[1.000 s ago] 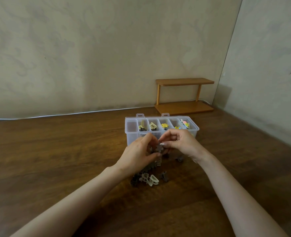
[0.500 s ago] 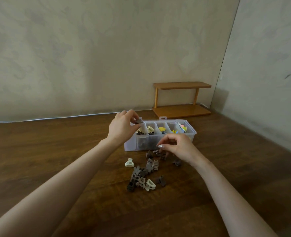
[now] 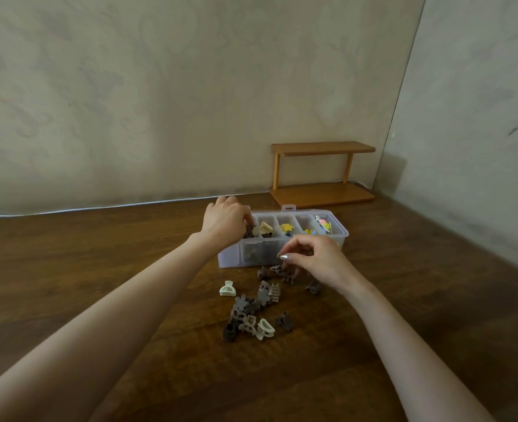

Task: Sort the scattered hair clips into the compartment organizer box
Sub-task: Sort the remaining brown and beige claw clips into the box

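Filling the lower half of the view, the wooden surface [image 3: 68,284] runs back to two pale walls that meet at its far right corner. A small wooden shelf [image 3: 321,175] stands in that corner, against the back wall. A thin white cable [image 3: 99,208] lies along the far edge.

The clear box [image 3: 230,260] sits in front of the shelf, a little right of the middle of the surface, with its long side toward the person. It has a row of compartments. The left ones hold dark and cream clips, the middle one a yellow clip [image 3: 286,228], and the right ones colourful pieces that are too small to tell apart.

The left hand [image 3: 225,220] reaches over the left end of the box, its fingers curled down into the leftmost compartment among dark clips. I cannot tell whether it is gripping one. The right hand [image 3: 315,257] hangs just in front of the box, its thumb and fingers drawn narrow over the nearest scattered clips. Whether it is pinching one is hidden.

The clips [image 3: 251,312] still to sort lie in a loose group on the surface, between the box and the near edge. Most are brown or grey. One cream clip [image 3: 227,289] lies apart on the left of the group, and another pale clip [image 3: 265,328] is at its near end.
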A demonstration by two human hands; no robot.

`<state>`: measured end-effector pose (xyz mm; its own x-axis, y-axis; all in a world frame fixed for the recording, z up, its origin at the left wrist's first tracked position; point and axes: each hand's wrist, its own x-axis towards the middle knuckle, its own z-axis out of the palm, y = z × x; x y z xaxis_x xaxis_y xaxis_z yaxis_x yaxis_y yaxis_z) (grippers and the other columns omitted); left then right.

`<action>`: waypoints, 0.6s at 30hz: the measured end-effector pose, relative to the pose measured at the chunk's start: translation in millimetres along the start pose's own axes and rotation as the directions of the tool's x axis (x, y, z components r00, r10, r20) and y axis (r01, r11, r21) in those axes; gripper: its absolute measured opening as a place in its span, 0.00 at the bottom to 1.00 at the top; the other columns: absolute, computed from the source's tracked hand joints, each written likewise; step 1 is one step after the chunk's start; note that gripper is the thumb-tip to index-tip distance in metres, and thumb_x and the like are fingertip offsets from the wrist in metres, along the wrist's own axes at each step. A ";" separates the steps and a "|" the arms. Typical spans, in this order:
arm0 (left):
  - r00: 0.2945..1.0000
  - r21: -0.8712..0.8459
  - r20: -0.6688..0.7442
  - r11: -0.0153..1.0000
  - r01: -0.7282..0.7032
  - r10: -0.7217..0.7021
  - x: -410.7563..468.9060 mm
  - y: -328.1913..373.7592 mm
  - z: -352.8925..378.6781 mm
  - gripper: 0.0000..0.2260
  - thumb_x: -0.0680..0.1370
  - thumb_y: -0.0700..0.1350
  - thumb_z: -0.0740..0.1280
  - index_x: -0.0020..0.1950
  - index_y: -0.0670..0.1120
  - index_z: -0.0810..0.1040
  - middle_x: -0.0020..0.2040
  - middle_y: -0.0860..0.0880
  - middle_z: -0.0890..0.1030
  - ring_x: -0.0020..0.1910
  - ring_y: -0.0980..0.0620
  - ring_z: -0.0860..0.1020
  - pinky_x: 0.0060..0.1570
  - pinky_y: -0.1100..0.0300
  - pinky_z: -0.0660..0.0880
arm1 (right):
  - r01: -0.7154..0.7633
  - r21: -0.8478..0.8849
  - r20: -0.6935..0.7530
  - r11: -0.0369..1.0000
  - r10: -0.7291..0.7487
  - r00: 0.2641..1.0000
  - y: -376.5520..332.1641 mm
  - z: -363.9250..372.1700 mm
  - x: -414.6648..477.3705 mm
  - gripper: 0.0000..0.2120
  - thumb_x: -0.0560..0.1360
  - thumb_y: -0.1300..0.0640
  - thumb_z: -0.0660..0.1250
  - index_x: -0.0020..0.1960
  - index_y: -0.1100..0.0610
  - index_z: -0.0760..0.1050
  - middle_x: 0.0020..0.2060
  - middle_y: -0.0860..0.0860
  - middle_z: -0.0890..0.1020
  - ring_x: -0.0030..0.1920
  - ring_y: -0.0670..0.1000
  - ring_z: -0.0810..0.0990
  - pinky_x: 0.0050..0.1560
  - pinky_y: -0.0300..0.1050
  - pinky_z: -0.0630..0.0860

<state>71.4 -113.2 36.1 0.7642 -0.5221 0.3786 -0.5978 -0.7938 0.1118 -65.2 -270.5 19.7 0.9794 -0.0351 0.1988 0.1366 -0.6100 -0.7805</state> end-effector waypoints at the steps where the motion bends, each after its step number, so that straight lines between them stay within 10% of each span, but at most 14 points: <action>1: 0.999 0.002 0.040 1.000 -0.010 0.010 -1.0 0.1 -1.5 0.12 0.78 0.41 0.60 0.56 0.52 0.79 0.59 0.46 0.73 0.61 0.46 0.67 0.56 0.55 0.67 | 0.001 -0.014 -0.005 1.000 -0.001 1.000 0.5 -0.6 0.3 0.05 0.76 0.61 0.65 0.47 0.52 0.77 0.43 0.48 0.81 0.42 0.43 0.80 0.40 0.35 0.76; 12: 0.986 -0.201 -0.162 0.977 -0.072 0.039 -36.1 -3.5 -8.5 0.08 0.78 0.44 0.62 0.55 0.49 0.78 0.55 0.48 0.74 0.56 0.50 0.69 0.50 0.61 0.66 | -0.080 -0.401 0.138 0.912 0.147 0.979 8.9 -10.6 1.2 0.12 0.70 0.49 0.72 0.52 0.46 0.77 0.44 0.43 0.78 0.45 0.42 0.76 0.46 0.40 0.74; 18: 0.964 -0.282 -0.260 0.949 -0.137 0.062 -58.8 -1.4 -8.5 0.07 0.76 0.40 0.65 0.53 0.46 0.78 0.53 0.48 0.75 0.52 0.52 0.70 0.48 0.59 0.71 | -0.087 -0.355 0.177 0.931 0.159 0.971 8.7 -5.7 1.8 0.12 0.71 0.60 0.72 0.49 0.45 0.77 0.45 0.45 0.80 0.46 0.44 0.79 0.49 0.41 0.77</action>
<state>25.2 -78.7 21.5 0.6363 -0.4717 0.6104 -0.7409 -0.5940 0.3134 -63.1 -280.4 16.6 0.9993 0.0097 -0.0358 -0.0109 -0.8459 -0.5332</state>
